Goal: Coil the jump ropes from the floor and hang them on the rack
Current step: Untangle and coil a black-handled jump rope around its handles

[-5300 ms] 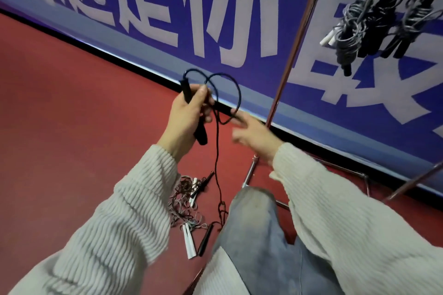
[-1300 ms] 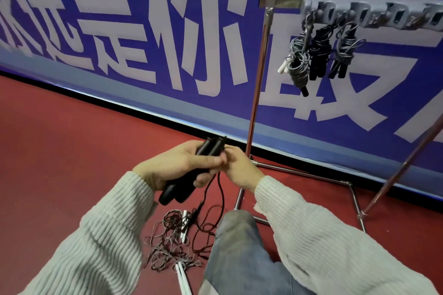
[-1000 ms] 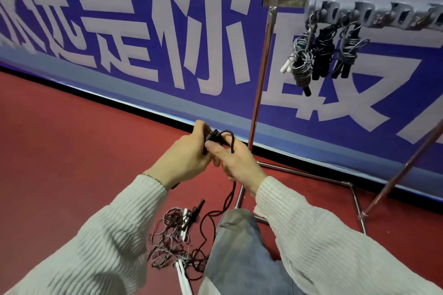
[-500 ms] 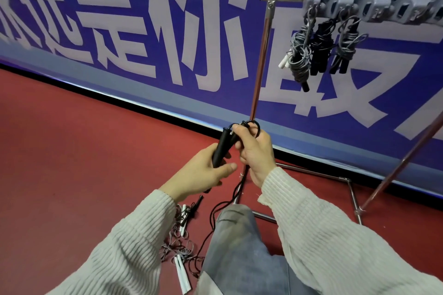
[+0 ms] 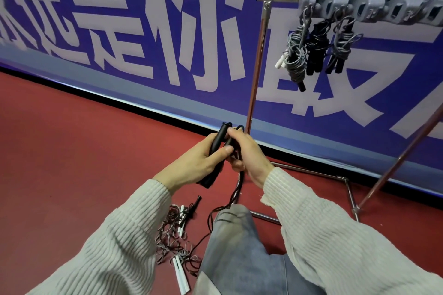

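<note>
I see my left hand [image 5: 196,163] wrapped around the two black handles [image 5: 217,142] of a jump rope, fingers curled behind them and the thumb pressed across the front, so the handles stand tilted with their tops poking out above my grip. My right hand [image 5: 249,158] sits right against the left, its fingers [image 5: 236,133] curled over the upper part of the nearer handle and the cord where it leaves the handles; exactly how the cord runs inside that grasp I cannot tell. The black cord [image 5: 236,193] drops from between my hands, passes my knee [image 5: 233,227] and trails down to the red floor [image 5: 72,163]. Below my left sleeve [image 5: 115,246] a tangled heap of ropes [image 5: 177,237] lies on the floor, with white handles [image 5: 181,275] at its near edge. To the upper right stands the metal rack [image 5: 257,67], well apart from my hands, with three coiled ropes [image 5: 314,48] hanging from the hooks at the left end of its top bar.
</note>
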`<state>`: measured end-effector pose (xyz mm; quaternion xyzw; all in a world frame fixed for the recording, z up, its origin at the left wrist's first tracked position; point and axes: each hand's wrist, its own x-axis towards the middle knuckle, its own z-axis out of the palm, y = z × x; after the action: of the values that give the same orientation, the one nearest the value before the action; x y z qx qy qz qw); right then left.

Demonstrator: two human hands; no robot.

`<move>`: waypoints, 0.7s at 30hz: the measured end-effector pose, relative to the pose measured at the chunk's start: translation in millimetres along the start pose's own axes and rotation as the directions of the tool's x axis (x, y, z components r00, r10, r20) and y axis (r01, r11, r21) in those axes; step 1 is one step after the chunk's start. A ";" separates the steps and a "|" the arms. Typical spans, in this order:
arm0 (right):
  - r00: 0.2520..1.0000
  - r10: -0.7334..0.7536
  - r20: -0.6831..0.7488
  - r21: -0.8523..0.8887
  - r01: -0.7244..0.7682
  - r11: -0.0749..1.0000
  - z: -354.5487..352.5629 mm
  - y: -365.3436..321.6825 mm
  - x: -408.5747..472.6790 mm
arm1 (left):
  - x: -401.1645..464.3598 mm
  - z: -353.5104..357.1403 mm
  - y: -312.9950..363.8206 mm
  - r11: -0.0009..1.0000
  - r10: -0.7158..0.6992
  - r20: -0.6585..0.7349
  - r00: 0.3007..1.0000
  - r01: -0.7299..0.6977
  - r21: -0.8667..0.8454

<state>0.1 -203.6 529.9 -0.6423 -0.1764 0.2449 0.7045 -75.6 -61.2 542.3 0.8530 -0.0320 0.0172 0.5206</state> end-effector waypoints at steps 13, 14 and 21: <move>0.934 -0.190 -0.302 -0.244 0.117 0.963 3.3 9.7 4.0 | 0.1 33.7 -1.7 0.898 -0.102 -0.163 0.981 0.161 0.409; 0.932 -0.186 -0.310 -0.271 0.101 0.957 2.5 10.2 3.1 | -0.2 39.5 -2.7 0.908 -0.102 -0.172 0.980 0.162 0.385; 1.000 -0.018 -0.008 -0.060 0.018 0.998 -32.9 -5.4 -0.4 | 8.3 15.2 -10.9 0.914 -0.125 -0.278 0.952 0.219 0.340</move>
<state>18.9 -231.1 531.6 -0.6626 -0.1863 0.2302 0.6879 -66.7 -70.1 526.2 0.9255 0.1136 0.0840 0.3514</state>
